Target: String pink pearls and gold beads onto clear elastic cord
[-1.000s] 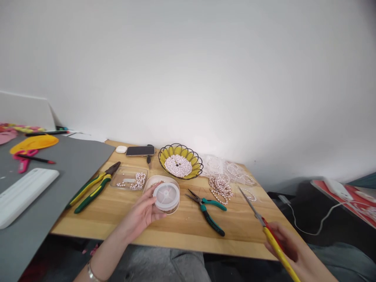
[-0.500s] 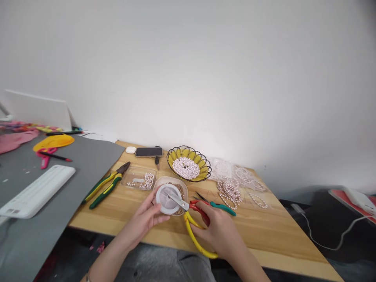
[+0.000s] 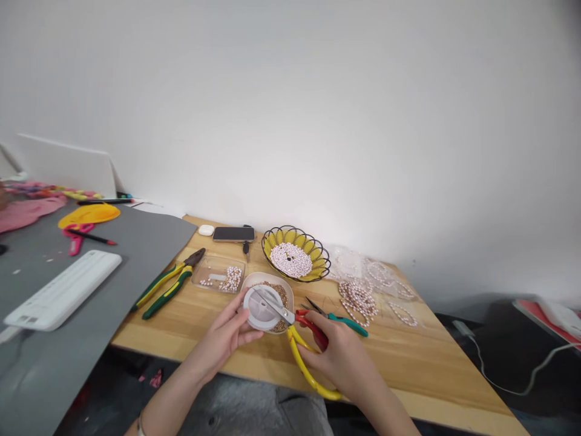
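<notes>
My left hand (image 3: pixel 231 327) grips a white spool (image 3: pixel 262 310) by its left edge, tilted toward me. In my right hand (image 3: pixel 333 348) is a pair of scissors (image 3: pixel 313 378) with one red and one yellow handle. Its blades lie across the face of the spool, pointing up and left. Any thread between them is too fine to make out. Behind the spool, partly covered by it, stands a pale dish (image 3: pixel 289 289) of small gold-coloured beads. Just beyond the right hand lie pliers with teal handles (image 3: pixel 349 324).
A wire basket (image 3: pixel 327 266) of pinkish beads stands near the wall, left of beaded strands (image 3: pixel 358 298). To the left are a clear bead tray (image 3: pixel 197 280), green-yellow pliers (image 3: pixel 167 293), a phone (image 3: pixel 233 234) and a white power strip (image 3: pixel 66 290) on a grey mat (image 3: pixel 149 242).
The view has shifted slightly, so everything sits a little further right. Both hands keep their hold, with spool and scissors in nearly the same position relative to each other.
</notes>
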`<state>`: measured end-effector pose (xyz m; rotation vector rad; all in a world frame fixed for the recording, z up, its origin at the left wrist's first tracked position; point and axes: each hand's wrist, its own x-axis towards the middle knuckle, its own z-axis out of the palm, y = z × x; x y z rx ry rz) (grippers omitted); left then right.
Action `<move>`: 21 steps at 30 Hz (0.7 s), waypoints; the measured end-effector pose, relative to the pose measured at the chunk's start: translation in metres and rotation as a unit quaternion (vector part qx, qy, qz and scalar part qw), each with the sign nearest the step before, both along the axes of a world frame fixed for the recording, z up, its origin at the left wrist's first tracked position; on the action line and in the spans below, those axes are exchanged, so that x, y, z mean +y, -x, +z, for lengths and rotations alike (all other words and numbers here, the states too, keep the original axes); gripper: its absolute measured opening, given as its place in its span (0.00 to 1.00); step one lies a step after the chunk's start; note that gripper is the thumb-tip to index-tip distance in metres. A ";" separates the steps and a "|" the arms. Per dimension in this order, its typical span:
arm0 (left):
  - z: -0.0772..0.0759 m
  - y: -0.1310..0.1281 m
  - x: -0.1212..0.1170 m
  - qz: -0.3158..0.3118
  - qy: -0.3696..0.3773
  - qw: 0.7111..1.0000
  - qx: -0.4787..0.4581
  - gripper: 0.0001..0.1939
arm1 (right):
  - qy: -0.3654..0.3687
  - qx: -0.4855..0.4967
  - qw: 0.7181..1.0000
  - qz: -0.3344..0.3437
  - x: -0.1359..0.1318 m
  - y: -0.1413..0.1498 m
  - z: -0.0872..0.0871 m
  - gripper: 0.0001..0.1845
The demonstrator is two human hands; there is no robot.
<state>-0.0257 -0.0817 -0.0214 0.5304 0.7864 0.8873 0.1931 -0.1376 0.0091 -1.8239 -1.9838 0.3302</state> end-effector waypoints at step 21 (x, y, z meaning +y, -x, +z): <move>-0.021 0.009 0.007 -0.016 -0.040 0.999 -0.006 0.33 | 0.009 0.061 0.954 -0.292 -0.099 -0.180 -0.077 0.18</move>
